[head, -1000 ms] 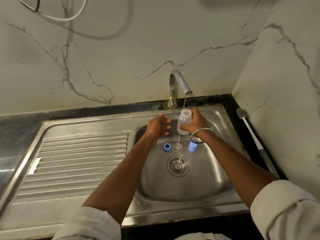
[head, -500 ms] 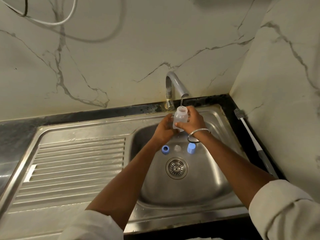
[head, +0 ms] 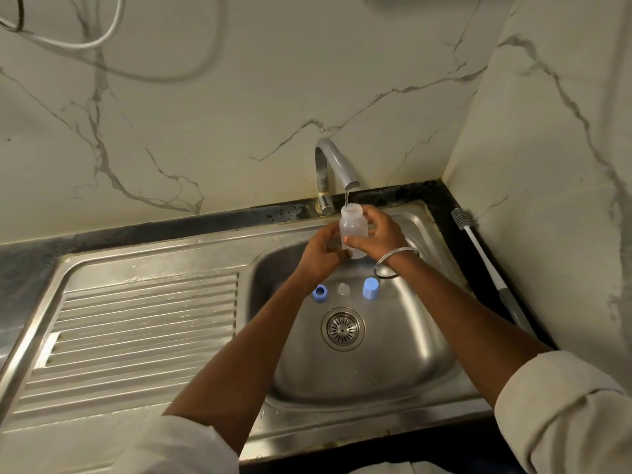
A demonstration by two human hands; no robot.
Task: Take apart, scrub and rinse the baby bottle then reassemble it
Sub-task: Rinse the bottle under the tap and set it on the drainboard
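Brought my left hand (head: 321, 254) in, so now it's curled round the base of the bottle (head: 354, 227) and my right hand (head: 379, 234) is wrapped round the middle. The mouth's up under the tap (head: 337, 162), at the far end of the sink. Looks like rinsing's properly underway.

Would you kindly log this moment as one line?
phase: rinsing; bottle: open, under running tap; left hand, right hand: holding it; ring, teat, cap: in sink

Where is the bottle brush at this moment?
In the head view, the bottle brush rests on the dark counter at far right, between the sink and the marble side wall.
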